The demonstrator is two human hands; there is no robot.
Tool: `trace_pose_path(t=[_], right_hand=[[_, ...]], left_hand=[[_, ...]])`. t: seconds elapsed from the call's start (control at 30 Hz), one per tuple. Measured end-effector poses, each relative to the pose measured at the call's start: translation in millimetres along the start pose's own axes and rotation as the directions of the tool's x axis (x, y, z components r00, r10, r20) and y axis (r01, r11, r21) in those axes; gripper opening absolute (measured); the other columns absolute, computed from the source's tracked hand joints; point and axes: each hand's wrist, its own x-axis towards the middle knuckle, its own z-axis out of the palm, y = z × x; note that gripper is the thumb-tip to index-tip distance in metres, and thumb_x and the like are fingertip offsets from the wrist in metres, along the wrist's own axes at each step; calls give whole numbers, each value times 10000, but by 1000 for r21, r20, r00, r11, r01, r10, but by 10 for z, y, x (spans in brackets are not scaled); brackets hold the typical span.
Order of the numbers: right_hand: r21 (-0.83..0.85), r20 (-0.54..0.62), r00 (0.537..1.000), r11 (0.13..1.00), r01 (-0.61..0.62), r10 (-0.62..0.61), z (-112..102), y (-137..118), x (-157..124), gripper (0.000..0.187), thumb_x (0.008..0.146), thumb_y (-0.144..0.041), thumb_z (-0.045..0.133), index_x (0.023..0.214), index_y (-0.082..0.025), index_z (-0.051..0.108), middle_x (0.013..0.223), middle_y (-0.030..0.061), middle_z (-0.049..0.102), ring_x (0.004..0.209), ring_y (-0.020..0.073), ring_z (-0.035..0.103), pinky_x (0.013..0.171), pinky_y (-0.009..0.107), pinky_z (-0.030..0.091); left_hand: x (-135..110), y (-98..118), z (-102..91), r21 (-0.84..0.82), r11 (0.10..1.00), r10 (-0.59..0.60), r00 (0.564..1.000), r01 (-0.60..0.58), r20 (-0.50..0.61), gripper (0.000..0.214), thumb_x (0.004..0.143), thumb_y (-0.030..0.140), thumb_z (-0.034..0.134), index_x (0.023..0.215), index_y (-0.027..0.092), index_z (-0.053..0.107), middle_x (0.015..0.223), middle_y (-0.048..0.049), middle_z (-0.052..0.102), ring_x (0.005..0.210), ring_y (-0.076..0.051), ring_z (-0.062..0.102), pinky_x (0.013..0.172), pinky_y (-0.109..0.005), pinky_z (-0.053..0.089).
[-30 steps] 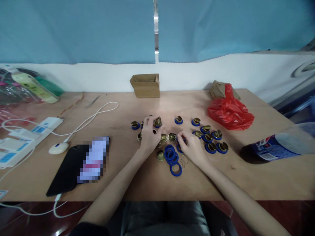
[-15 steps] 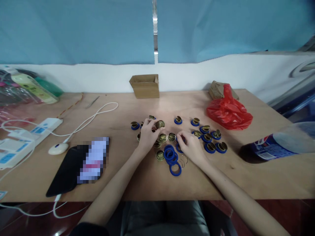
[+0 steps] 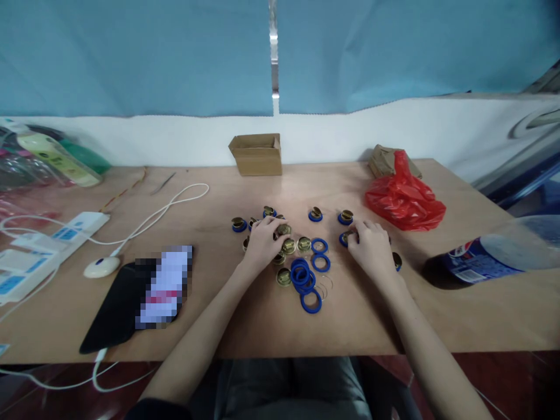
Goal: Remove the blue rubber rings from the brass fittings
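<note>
The left hand (image 3: 262, 242) pinches a brass cap (image 3: 284, 230) between thumb and fingers at its own two o'clock, low over the table (image 3: 236, 326). Just beneath that cap lie a loose cap (image 3: 288, 247) and, at its four o'clock, another cap (image 3: 304, 244); a third cap (image 3: 283, 277) sits at the hand's five. The right hand (image 3: 371, 245) is palm down with fingers curled, its thumb side at a ringed cap (image 3: 345, 238) towards nine o'clock; whether it grips that cap I cannot tell, as the fingertips are mostly hidden. More blue-rimmed caps stand at its ten (image 3: 315, 214) and eleven (image 3: 345, 217). Two bare rings (image 3: 321, 262) lie near it at nine, and an overlapping ring pile (image 3: 301, 284) lies at eight, with thin wire loops (image 3: 324, 287) just beside the pile at three. From the left hand, the box (image 3: 260, 160) is at twelve and the phone (image 3: 164, 291) at eight; from the right, the red bag (image 3: 405, 198) is at one and the bottle (image 3: 485, 256) at three.
</note>
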Motion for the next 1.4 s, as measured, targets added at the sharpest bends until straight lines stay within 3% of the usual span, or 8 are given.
trace_pose_path(t=[0.23, 0.37, 0.53, 0.73, 0.97, 1.2, 1.4], right_hand=[[59, 38, 996, 995, 74, -76, 1, -50, -5, 143, 846, -95, 520, 843, -153, 651, 908, 133, 730, 857, 301, 642, 693, 368, 357], [269, -83, 992, 956, 117, -98, 12, -44, 3, 115, 820, -103, 564, 803, -177, 649, 782, 84, 705, 751, 256, 632, 667, 346, 397], [566, -255, 963, 794, 221, -87, -43, -114, -16, 48, 868, -179, 613, 847, -204, 650, 754, 21, 681, 639, 180, 604, 608, 295, 442], [595, -365, 925, 737, 321, -107, -82, -287, -107, 66, 927, -171, 595, 905, -214, 640, 809, 13, 677, 662, 162, 608, 658, 296, 485], [605, -375, 911, 700, 378, -168, -50, -392, -157, 93, 953, -159, 567, 918, -209, 638, 823, 25, 673, 704, 169, 616, 660, 296, 502], [654, -319, 943, 699, 290, -93, -76, -407, -160, 96, 967, -219, 555, 901, -218, 625, 830, 29, 676, 703, 175, 618, 671, 312, 520], [749, -269, 963, 623, 226, -26, -54, -455, -187, 82, 957, -254, 570, 909, -223, 629, 846, 22, 676, 720, 172, 636, 687, 319, 542]], left_hand=[[12, -22, 21, 1, 999, -46, 999, 46, 22, 239, 787, 175, 765, 1022, 194, 727, 1000, -75, 722, 887, -230, 685, 882, -405, 512], [17, -29, 22, 6, 998, -64, 997, 64, 41, 206, 799, 186, 741, 1005, 186, 735, 966, -80, 728, 854, -224, 689, 841, -380, 532], [10, -30, 22, 27, 998, -60, 997, 59, 50, 162, 833, 212, 704, 989, 190, 740, 964, -82, 733, 878, -235, 694, 837, -372, 540], [5, -16, 14, 32, 998, -59, 996, 57, 74, 152, 848, 221, 693, 991, 194, 738, 1006, -89, 732, 960, -259, 692, 892, -395, 533], [-2, 18, 6, 8, 1000, -28, 999, 27, 46, 150, 860, 229, 691, 1001, 189, 721, 1005, -85, 729, 962, -255, 690, 902, -406, 523], [-66, 291, -20, -80, 988, 117, 978, -132, -171, 130, 944, 208, 565, 962, 200, 694, 988, -62, 721, 993, -214, 661, 946, -386, 492], [-187, 488, 44, -64, 931, 357, 932, -361, -65, 164, 967, 308, 553, 928, 206, 675, 952, -52, 726, 942, -200, 664, 1063, -440, 432]])
